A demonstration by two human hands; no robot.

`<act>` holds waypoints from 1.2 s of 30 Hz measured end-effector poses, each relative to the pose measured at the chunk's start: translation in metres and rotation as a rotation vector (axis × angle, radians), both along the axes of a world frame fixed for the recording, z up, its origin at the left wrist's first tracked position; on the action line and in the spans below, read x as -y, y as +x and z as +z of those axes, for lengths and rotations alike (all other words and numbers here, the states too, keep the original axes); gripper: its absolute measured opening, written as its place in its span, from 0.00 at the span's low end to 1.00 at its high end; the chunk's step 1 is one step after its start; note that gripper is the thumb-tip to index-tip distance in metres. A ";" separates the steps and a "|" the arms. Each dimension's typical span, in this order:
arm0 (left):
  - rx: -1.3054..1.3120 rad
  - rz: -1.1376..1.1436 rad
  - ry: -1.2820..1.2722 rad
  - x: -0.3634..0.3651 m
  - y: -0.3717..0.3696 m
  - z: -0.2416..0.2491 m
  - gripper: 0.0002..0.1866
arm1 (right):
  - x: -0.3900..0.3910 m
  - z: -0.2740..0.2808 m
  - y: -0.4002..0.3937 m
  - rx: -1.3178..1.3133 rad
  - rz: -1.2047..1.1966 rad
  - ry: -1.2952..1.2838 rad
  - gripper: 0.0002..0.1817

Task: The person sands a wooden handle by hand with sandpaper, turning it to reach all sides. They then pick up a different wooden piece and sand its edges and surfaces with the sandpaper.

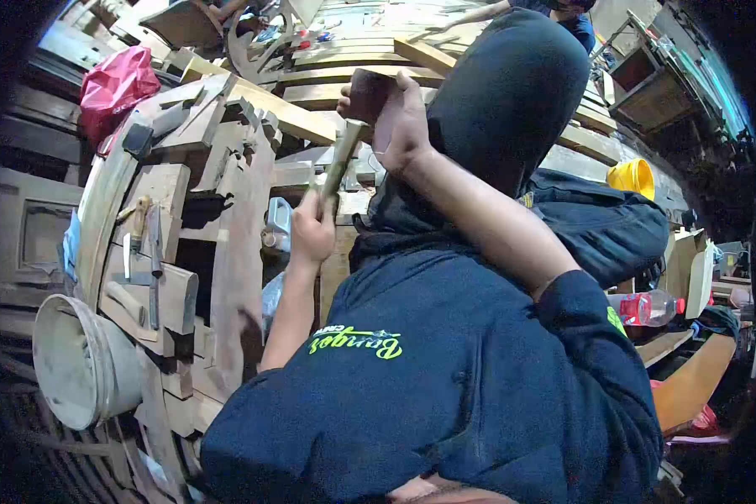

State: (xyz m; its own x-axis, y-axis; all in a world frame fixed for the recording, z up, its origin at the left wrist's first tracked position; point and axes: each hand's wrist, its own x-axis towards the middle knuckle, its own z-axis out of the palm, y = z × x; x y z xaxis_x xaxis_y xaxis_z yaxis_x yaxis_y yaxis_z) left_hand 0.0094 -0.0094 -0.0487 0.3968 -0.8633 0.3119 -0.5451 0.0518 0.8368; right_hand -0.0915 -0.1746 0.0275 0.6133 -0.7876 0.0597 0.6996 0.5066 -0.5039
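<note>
My left hand (312, 233) is closed around the lower end of a narrow, brownish stick-like piece (342, 160). The piece slants up and right, its pale end close to the other hand. Raised in front of my knee, my right hand (401, 126) has its fingers bent around a flat, dark reddish-brown piece (370, 94). Its exact kind I cannot tell. Below my left hand is a pale blue jug (278, 220). To the left, a wooden bench (164, 202) bears a chisel-like tool (154, 244) and a small wooden-handled tool (139, 210).
A white bucket (119, 370) stands at the lower left and a pink plastic bag (118, 88) at the upper left. Wooden slats (344, 59) lie ahead. Another person's arm (483, 13) shows at the top. On the right are a yellow container (632, 178) and a plastic bottle (651, 308).
</note>
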 end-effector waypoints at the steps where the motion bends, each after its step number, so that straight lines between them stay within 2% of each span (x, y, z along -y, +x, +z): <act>1: 0.045 0.067 0.076 -0.001 0.004 0.003 0.07 | -0.001 0.000 0.001 0.026 -0.007 0.014 0.30; 3: 0.089 -0.061 -0.112 0.000 0.002 -0.004 0.06 | 0.000 -0.001 0.001 -0.002 -0.042 -0.028 0.29; 4: -0.047 -0.125 -0.070 -0.001 0.006 -0.013 0.07 | 0.001 -0.002 0.001 -0.013 -0.031 -0.049 0.30; 5: -0.051 -0.123 -0.072 0.000 0.009 -0.020 0.07 | 0.002 -0.004 0.000 -0.027 -0.016 -0.070 0.31; 7: -0.026 0.050 -0.038 0.002 0.010 -0.014 0.08 | 0.000 -0.003 0.001 -0.012 -0.031 -0.087 0.31; 8: -0.073 -0.010 -0.015 -0.002 0.009 -0.011 0.08 | 0.000 -0.002 0.000 -0.031 -0.026 -0.068 0.31; 9: 0.017 -0.035 -0.135 -0.001 0.002 -0.011 0.06 | 0.000 -0.002 0.000 -0.049 -0.025 -0.051 0.31; 11: -0.087 -0.124 -0.007 -0.004 0.007 -0.023 0.08 | 0.000 -0.002 0.000 -0.036 -0.044 -0.046 0.30; 13: -0.061 0.003 0.042 -0.003 0.007 -0.016 0.08 | -0.002 0.003 0.002 0.001 -0.067 -0.041 0.30; 14: -0.083 -0.037 0.002 0.000 0.013 -0.028 0.09 | -0.003 0.004 0.002 -0.050 -0.085 -0.049 0.30; 15: 0.058 -0.075 0.140 -0.006 0.011 -0.012 0.09 | -0.002 0.002 0.001 -0.045 -0.087 -0.046 0.30; 17: -0.020 -0.098 -0.087 -0.002 0.009 -0.028 0.08 | 0.002 -0.003 -0.003 -0.020 0.032 -0.003 0.32; 19: -0.030 -0.006 -0.089 -0.002 0.007 -0.014 0.10 | 0.000 -0.003 0.001 -0.052 -0.049 -0.057 0.33; 21: -0.011 -0.009 -0.128 -0.004 0.007 -0.013 0.10 | -0.001 -0.001 0.002 -0.047 -0.067 -0.040 0.32; 23: -0.112 -0.162 -0.015 -0.006 0.012 -0.033 0.09 | -0.002 0.000 -0.001 -0.038 -0.037 -0.038 0.32; 24: 0.004 -0.119 0.008 -0.008 0.009 -0.018 0.08 | -0.002 0.001 -0.003 -0.032 0.001 -0.041 0.32; 25: 0.076 -0.059 -0.159 -0.003 0.010 -0.024 0.09 | -0.003 0.001 -0.003 -0.035 0.005 -0.041 0.32; 27: -0.030 -0.012 -0.070 -0.003 0.011 -0.024 0.09 | -0.005 0.002 0.000 -0.048 -0.062 -0.054 0.31; 29: -0.062 -0.134 -0.043 -0.007 0.008 -0.026 0.08 | -0.005 0.003 -0.002 -0.065 -0.076 -0.056 0.30; 30: -0.113 -0.108 -0.017 -0.010 0.002 -0.014 0.07 | -0.004 0.000 -0.002 -0.057 -0.057 -0.052 0.30; 31: 0.031 -0.082 -0.059 -0.007 0.005 -0.014 0.07 | -0.003 0.000 -0.002 -0.047 -0.035 -0.049 0.30; 33: -0.019 0.033 -0.051 -0.005 0.006 -0.013 0.06 | -0.002 -0.002 0.001 -0.013 -0.040 -0.100 0.31; 34: 0.093 -0.001 0.100 -0.009 0.010 -0.012 0.07 | -0.002 -0.001 0.000 -0.048 -0.033 -0.054 0.31; 36: 0.092 -0.040 0.039 -0.010 0.005 -0.011 0.07 | -0.003 0.001 -0.001 -0.030 -0.004 0.005 0.31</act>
State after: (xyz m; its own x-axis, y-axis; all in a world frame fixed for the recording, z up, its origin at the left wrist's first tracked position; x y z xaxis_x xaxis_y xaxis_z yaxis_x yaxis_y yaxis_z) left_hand 0.0149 0.0003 -0.0596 0.3329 -0.8902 0.3110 -0.6175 0.0435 0.7854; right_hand -0.0928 -0.1718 0.0281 0.6117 -0.7902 0.0372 0.6860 0.5064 -0.5225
